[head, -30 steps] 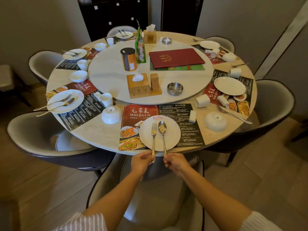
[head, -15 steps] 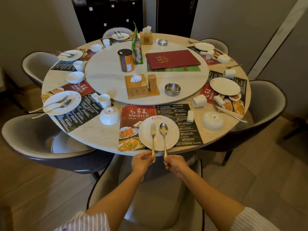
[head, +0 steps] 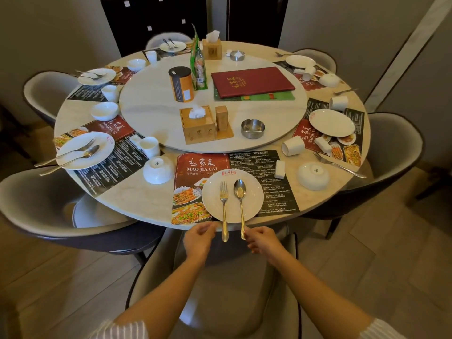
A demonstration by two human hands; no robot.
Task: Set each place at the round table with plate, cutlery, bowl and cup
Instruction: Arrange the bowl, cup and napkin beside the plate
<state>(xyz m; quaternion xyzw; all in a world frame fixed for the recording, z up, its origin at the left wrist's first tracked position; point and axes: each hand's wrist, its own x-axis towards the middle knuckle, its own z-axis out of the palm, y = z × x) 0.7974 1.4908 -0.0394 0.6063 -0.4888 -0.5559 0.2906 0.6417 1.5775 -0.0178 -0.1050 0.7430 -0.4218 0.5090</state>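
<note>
On the surface (head: 137, 201) at six o'clock, fork (head: 223, 201) left of spoon (head: 240, 199) on the plate (head: 212, 199); overturned bowl (head: 158, 169) at its ten o'clock.

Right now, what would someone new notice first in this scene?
Probably the plate at the table's near edge, with a fork and spoon lying side by side on it. The left hand and right hand sit just below their handles. Next, the red menu on the central turntable.
</note>
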